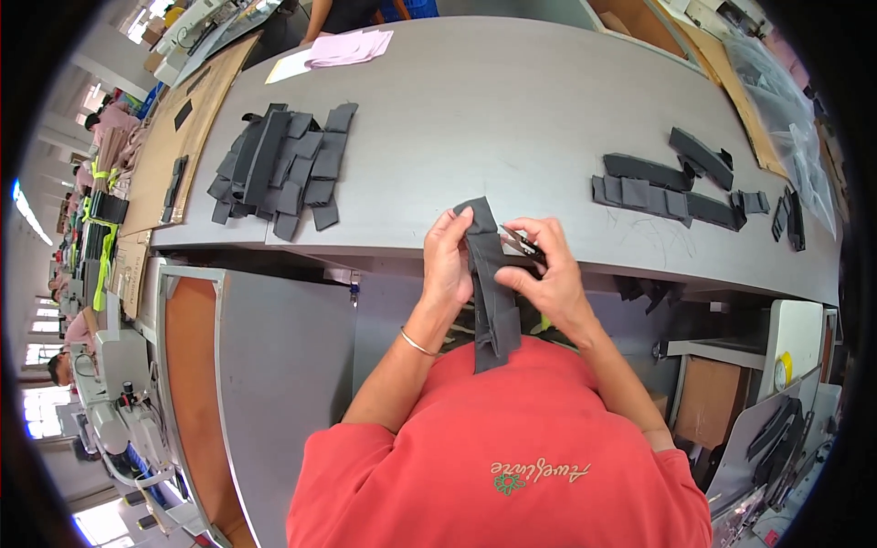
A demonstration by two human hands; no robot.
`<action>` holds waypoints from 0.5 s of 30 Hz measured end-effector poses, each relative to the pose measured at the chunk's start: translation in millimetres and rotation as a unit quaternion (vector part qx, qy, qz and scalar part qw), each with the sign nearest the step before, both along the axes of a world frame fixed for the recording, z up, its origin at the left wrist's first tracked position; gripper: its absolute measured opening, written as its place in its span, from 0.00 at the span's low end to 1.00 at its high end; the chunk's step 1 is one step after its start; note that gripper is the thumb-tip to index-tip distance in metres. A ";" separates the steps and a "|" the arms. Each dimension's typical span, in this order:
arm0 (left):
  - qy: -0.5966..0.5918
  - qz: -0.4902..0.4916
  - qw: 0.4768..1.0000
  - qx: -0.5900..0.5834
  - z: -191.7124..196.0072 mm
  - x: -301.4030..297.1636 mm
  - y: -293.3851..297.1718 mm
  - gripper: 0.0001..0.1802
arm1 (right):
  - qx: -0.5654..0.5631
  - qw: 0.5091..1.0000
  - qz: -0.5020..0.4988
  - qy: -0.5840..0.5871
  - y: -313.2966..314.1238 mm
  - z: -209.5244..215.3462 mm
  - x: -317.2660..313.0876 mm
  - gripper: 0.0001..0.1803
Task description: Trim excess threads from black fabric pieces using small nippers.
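Note:
My left hand [445,263] pinches the upper end of a dark grey folded fabric strip [491,297], thumb on top. The strip hangs down over the table's front edge toward my red shirt. In my right hand [557,285] is a small pair of black-handled thread snips [523,245], its metal blades pointing at the strip's right edge near the top. The fingers of that hand are curled round the handles. Part of the snips is hidden by the hand.
A heap of dark grey fabric pieces [283,164] lies on the left of the grey table [438,119]. More dark strips [649,187] and loose threads are on the right. Pink sheets [352,48] lie at the back. Brown cardboard [187,137] borders the left side.

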State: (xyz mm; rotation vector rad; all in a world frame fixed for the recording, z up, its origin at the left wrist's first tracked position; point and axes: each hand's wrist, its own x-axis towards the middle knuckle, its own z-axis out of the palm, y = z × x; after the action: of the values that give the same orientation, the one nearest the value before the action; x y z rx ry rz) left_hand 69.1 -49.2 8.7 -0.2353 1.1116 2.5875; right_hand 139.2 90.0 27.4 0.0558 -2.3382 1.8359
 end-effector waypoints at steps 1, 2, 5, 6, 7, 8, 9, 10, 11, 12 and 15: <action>-0.005 -0.019 1.000 0.004 4.8 1.6 2.8 0.07 | 0.014 1.000 -0.006 -0.013 -5.0 7.9 2.8 0.32; 0.000 -0.021 1.000 0.006 9.8 3.9 2.9 0.07 | 0.025 0.999 -0.009 -0.026 -13.1 15.7 5.1 0.35; 0.011 -0.044 0.999 0.020 19.4 3.6 -2.2 0.06 | 0.011 0.999 -0.038 -0.022 -16.3 4.1 6.8 0.37; 0.021 -0.044 0.999 0.022 21.9 1.8 -5.8 0.06 | -0.059 0.995 -0.044 -0.065 -11.4 -0.8 7.6 0.35; 0.047 -0.030 0.998 -0.005 25.2 -1.2 -9.1 0.06 | -0.094 0.991 -0.058 -0.080 -2.5 -12.1 6.3 0.33; 0.073 -0.015 0.997 -0.032 30.2 -4.5 -11.6 0.07 | -0.130 0.984 -0.072 -0.096 4.6 -15.5 5.3 0.33; 0.104 -0.012 0.994 -0.026 37.9 -7.9 -11.9 0.06 | -0.166 0.977 -0.090 -0.102 10.3 -14.6 6.2 0.32; 0.110 -0.015 0.993 -0.026 44.5 -10.2 -8.0 0.06 | -0.205 0.975 -0.079 -0.033 12.8 -17.9 2.5 0.28; 0.168 -0.012 0.985 -0.030 50.8 -11.5 -6.2 0.06 | -0.249 0.964 -0.057 -0.074 12.4 -2.6 3.7 0.27; 0.225 -0.010 0.974 -0.035 57.4 -12.2 -4.7 0.05 | -0.291 0.949 -0.035 -0.115 11.5 14.5 5.6 0.26; 0.265 -0.054 0.961 -0.056 76.0 -8.6 8.1 0.04 | -0.314 0.943 0.058 -0.094 6.3 27.0 8.2 0.26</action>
State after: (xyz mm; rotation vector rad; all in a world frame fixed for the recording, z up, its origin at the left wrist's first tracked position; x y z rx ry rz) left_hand 60.5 -41.1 84.7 0.5139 1.3949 2.5567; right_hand 147.4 96.3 54.4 -0.0682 -1.7633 2.6565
